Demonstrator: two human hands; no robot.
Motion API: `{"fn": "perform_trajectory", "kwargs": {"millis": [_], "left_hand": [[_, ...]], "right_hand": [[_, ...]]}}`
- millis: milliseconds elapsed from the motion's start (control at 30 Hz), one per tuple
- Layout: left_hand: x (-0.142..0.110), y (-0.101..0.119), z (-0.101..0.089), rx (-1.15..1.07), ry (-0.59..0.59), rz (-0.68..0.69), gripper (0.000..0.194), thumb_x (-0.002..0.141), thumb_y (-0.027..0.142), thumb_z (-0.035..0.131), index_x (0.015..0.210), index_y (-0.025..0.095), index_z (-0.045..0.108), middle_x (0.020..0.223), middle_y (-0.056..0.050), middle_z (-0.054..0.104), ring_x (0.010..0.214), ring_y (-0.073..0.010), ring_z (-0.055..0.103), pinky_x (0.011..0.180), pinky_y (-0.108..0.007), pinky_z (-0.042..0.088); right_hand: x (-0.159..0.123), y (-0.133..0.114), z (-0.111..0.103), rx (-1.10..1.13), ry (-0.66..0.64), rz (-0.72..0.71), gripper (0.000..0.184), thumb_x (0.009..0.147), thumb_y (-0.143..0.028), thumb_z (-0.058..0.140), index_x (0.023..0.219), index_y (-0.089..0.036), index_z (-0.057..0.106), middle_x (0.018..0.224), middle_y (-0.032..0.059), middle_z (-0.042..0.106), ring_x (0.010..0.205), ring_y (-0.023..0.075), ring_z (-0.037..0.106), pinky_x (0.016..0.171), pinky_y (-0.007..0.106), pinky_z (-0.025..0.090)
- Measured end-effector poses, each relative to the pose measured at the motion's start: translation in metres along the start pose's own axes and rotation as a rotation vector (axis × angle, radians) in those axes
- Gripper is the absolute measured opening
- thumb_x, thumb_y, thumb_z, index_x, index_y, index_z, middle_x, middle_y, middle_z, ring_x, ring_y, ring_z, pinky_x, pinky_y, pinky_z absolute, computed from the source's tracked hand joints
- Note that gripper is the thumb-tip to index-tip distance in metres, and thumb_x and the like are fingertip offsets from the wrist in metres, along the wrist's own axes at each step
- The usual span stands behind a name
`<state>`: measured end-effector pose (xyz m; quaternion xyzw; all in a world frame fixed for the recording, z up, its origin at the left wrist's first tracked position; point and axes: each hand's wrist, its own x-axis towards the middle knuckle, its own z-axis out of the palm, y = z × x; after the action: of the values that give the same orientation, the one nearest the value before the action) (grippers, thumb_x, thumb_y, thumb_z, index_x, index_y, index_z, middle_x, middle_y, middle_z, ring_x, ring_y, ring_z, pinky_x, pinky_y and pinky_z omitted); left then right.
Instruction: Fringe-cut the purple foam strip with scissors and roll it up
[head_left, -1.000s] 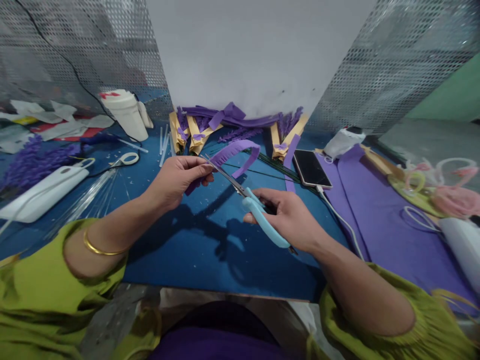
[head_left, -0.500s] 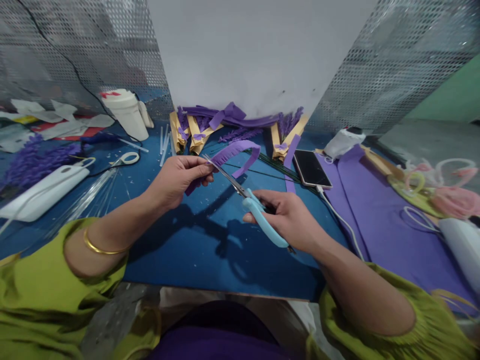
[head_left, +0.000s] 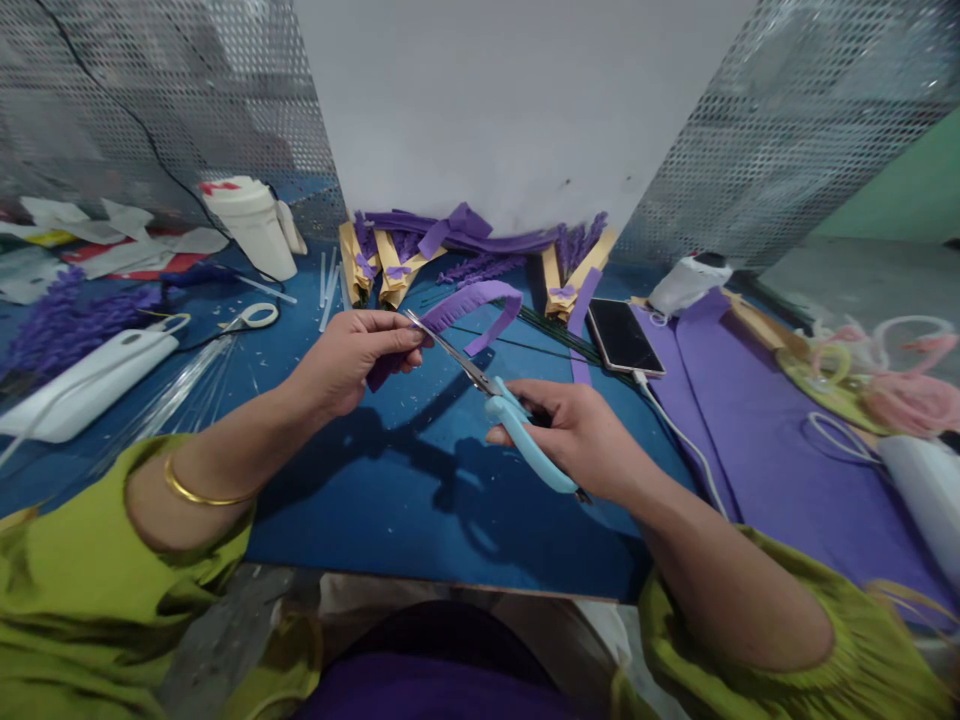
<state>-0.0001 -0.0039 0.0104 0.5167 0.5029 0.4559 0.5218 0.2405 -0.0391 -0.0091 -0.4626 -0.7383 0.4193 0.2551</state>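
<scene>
My left hand (head_left: 360, 358) pinches a purple strip (head_left: 480, 297) between thumb and fingers. The strip looks like felt or paper; it arches up and to the right, its far end hanging free, and a short piece shows below my fingers. My right hand (head_left: 577, 432) grips light-blue-handled scissors (head_left: 517, 425). Their blades point up and left, with the tips beside my left thumb at the edge of the strip. Whether the blades have the strip between them, I cannot tell. Both hands are above the blue tabletop (head_left: 390, 500).
Small tan-wrapped lavender bunches (head_left: 397, 270) stand at the back below a white panel (head_left: 517, 110). A phone (head_left: 625, 336) with a cable lies on the right, by purple sheets (head_left: 757, 430). On the left are a white cup (head_left: 251, 225), a white corded device (head_left: 97, 385) and clear sticks (head_left: 330, 285).
My left hand has shifted very slightly to the left. The scissors and my right hand stay nearly still, and the strip keeps its arch.
</scene>
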Motion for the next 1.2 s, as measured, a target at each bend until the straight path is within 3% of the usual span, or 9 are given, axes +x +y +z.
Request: {"fn": "perform_trajectory", "kwargs": {"millis": [233, 467, 1200], "left_hand": [[0.0, 0.002, -0.001, -0.051, -0.037, -0.052, 0.011, 0.069, 0.024, 0.075, 0.066, 0.015, 0.07, 0.053, 0.001, 0.062, 0.044, -0.0062, 0.049, 0.036, -0.017, 0.025], [0.004, -0.005, -0.003, -0.099, -0.028, 0.02, 0.014, 0.068, 0.026, 0.08, 0.072, 0.015, 0.073, 0.061, -0.001, 0.068, 0.055, -0.0079, 0.058, 0.053, -0.017, 0.044], [0.004, -0.01, -0.001, -0.033, 0.003, 0.141, 0.01, 0.072, 0.026, 0.076, 0.069, 0.017, 0.072, 0.059, 0.001, 0.064, 0.055, -0.0082, 0.054, 0.052, -0.019, 0.036]], "right_hand": [[0.0, 0.0, -0.001, 0.036, -0.013, -0.014, 0.027, 0.079, -0.043, 0.071, 0.089, -0.018, 0.067, 0.068, -0.0027, 0.049, 0.057, 0.0103, 0.035, 0.051, 0.025, 0.029], [0.001, 0.0, -0.002, 0.083, 0.004, 0.047, 0.025, 0.078, -0.042, 0.071, 0.084, -0.019, 0.065, 0.073, -0.0015, 0.054, 0.058, 0.0104, 0.039, 0.052, 0.025, 0.032], [0.001, 0.0, 0.003, -0.03, 0.081, 0.021, 0.024, 0.075, -0.04, 0.074, 0.091, -0.022, 0.068, 0.08, 0.0007, 0.064, 0.069, 0.0169, 0.054, 0.057, 0.027, 0.039]]}}
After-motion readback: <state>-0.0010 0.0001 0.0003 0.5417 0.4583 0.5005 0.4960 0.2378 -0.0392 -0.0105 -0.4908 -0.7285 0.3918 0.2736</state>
